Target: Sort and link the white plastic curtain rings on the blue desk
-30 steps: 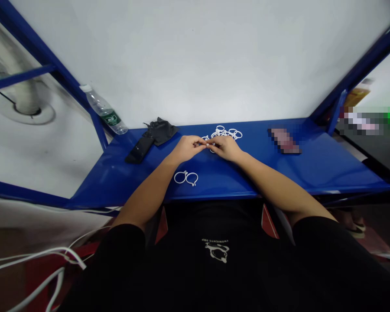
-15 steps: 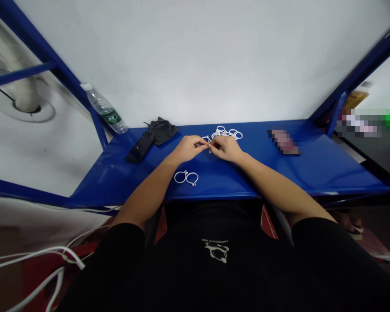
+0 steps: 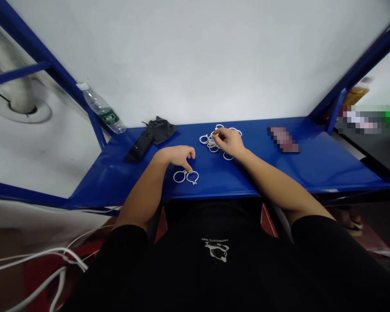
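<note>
Several white plastic rings (image 3: 213,147) lie in a loose pile on the blue shelf, partly under my right hand (image 3: 230,141). Its fingers are bent and drawn together at the pile, on a white ring that they partly hide. One separate ring (image 3: 228,156) rests just below that hand. To the left, my left hand (image 3: 181,156) is open and holds nothing, its thumb and fingers apart. Its thumb tip is right at the upper edge of a pair of white rings (image 3: 179,177) lying side by side near the shelf's front edge.
A black pouch (image 3: 162,130) and a dark phone-like slab (image 3: 138,149) lie at the left. Behind them a clear bottle (image 3: 105,113) leans by the blue frame. A blurred-out flat object (image 3: 284,139) lies on the right. A white wall (image 3: 195,65) closes the back.
My hands were together at the pile and have come apart. The left one has moved left and nearer, its fingers opened. My right hand is over the pile, and a ring shows below it.
</note>
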### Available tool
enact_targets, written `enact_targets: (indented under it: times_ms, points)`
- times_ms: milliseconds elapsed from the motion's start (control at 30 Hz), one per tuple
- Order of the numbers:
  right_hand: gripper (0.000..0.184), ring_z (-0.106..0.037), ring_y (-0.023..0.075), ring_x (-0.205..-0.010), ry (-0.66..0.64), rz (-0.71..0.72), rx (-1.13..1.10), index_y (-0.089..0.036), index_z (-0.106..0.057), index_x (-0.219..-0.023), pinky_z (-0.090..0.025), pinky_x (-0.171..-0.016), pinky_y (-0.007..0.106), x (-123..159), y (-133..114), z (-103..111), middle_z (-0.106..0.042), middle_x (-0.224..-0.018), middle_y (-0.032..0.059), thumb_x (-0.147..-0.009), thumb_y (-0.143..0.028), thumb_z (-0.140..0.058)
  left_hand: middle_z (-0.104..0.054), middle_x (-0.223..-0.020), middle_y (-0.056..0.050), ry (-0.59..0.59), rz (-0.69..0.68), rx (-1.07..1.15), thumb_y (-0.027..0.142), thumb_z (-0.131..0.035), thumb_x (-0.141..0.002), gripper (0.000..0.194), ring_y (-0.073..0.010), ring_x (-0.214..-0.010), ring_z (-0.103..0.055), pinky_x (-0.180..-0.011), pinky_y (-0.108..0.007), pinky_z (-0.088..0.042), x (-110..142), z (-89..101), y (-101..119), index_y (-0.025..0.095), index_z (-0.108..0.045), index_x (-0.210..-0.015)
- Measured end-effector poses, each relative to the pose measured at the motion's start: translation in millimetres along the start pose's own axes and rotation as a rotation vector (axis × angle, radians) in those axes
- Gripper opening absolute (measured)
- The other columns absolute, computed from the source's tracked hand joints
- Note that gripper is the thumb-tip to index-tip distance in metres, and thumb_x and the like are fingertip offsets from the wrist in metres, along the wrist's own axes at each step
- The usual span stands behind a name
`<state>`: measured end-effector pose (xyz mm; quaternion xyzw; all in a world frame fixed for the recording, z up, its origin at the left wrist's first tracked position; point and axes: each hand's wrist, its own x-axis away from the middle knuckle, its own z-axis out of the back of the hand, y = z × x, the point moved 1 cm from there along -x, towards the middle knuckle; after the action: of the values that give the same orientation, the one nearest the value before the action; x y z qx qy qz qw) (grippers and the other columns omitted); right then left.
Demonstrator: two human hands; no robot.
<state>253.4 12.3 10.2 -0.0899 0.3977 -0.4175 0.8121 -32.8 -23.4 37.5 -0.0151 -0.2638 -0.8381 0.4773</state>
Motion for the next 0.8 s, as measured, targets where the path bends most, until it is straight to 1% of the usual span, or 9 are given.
enact_targets:
  times_ms: [67,167,233,300,367,467,533,667,800]
  points:
    - [0.022,-0.072,0.0229,-0.077,-0.04,0.043,-0.011,-0.022,-0.083,-0.107,-0.052,-0.078,0.037,1,-4,-2,-0.081,-0.085,0.0054,-0.106,-0.037,-0.067,-0.082,-0.117,-0.006,0.025,-0.001,0.007,0.047,-0.102,-0.061,0.055,-0.0265,-0.099,-0.077,-0.081,-0.03,-0.055,-3,-2.5,3,0.026,-0.079,-0.107]
    - [0.023,-0.071,0.0225,-0.077,-0.062,0.077,-0.026,-0.022,-0.084,-0.108,-0.052,-0.078,0.037,2,-7,-3,-0.082,-0.087,0.0059,-0.106,-0.037,-0.066,-0.085,-0.109,-0.006,0.082,0.012,0.025,0.033,-0.09,-0.075,0.033,-0.0254,-0.093,-0.078,-0.08,-0.032,-0.055,-9,-6.6,11,0.025,-0.081,-0.105]
    - [0.024,-0.072,0.0227,-0.078,-0.082,0.09,-0.034,-0.022,-0.085,-0.109,-0.052,-0.078,0.037,3,-6,-3,-0.082,-0.088,0.0065,-0.106,-0.036,-0.066,-0.086,-0.1,-0.005,0.13,0.009,0.028,0.023,-0.082,-0.079,0.022,-0.0243,-0.086,-0.078,-0.078,-0.033,-0.055,-13,-10.3,17,0.024,-0.082,-0.102]
    - [0.025,-0.073,0.023,-0.079,-0.126,0.114,-0.052,-0.022,-0.086,-0.111,-0.052,-0.078,0.036,3,-6,-3,-0.083,-0.09,0.0066,-0.106,-0.038,-0.067,-0.086,-0.095,-0.004,0.183,-0.007,0.016,0.018,-0.079,-0.08,0.017,-0.0244,-0.083,-0.077,-0.077,-0.035,-0.054,-17,-13.8,21,0.025,-0.083,-0.096]
    - [0.028,-0.074,0.0227,-0.081,-0.191,0.153,-0.083,-0.023,-0.086,-0.115,-0.053,-0.079,0.036,4,-6,-4,-0.084,-0.091,0.0059,-0.107,-0.043,-0.068,-0.085,-0.093,-0.004,0.275,-0.002,0.006,0.019,-0.08,-0.082,0.013,-0.0249,-0.084,-0.076,-0.077,-0.036,-0.054,-20,-15.6,24,0.025,-0.084,-0.093]
    - [0.036,-0.075,0.0219,-0.081,-0.286,0.216,-0.114,-0.024,-0.086,-0.12,-0.053,-0.078,0.034,5,-9,-5,-0.085,-0.094,0.005,-0.104,-0.055,-0.076,-0.084,-0.089,-0.005,0.47,0.036,0.036,0.023,-0.078,-0.088,0.01,-0.0236,-0.081,-0.073,-0.075,-0.035,-0.052,-22,-14.7,26,0.024,-0.085,-0.096]
    - [0.034,-0.075,0.0218,-0.081,-0.313,0.244,-0.104,-0.024,-0.086,-0.119,-0.053,-0.078,0.034,6,-11,-7,-0.086,-0.097,0.005,-0.104,-0.054,-0.077,-0.083,-0.087,-0.005,0.557,0.061,0.064,0.022,-0.076,-0.09,0.012,-0.0224,-0.079,-0.072,-0.074,-0.035,-0.052,-22,-13.5,26,0.023,-0.085,-0.098]
    - [0.025,-0.078,0.0232,-0.087,-0.302,0.258,-0.078,-0.025,-0.086,-0.118,-0.055,-0.081,0.035,7,-11,-9,-0.088,-0.103,0.0062,-0.106,-0.044,-0.073,-0.083,-0.086,-0.005,0.631,0.086,0.07,0.023,-0.076,-0.092,0.008,-0.0222,-0.079,-0.071,-0.073,-0.034,-0.051,-23,-14.0,25,0.023,-0.084,-0.094]
    - [0.027,-0.078,0.023,-0.088,-0.282,0.253,-0.079,-0.026,-0.084,-0.123,-0.056,-0.082,0.035,8,-12,-9,-0.088,-0.108,0.0064,-0.105,-0.044,-0.075,-0.083,-0.084,-0.005,0.673,0.093,0.063,0.028,-0.077,-0.095,0.009,-0.0225,-0.079,-0.071,-0.072,-0.034,-0.051,-26,-17.1,22,0.024,-0.083,-0.089]
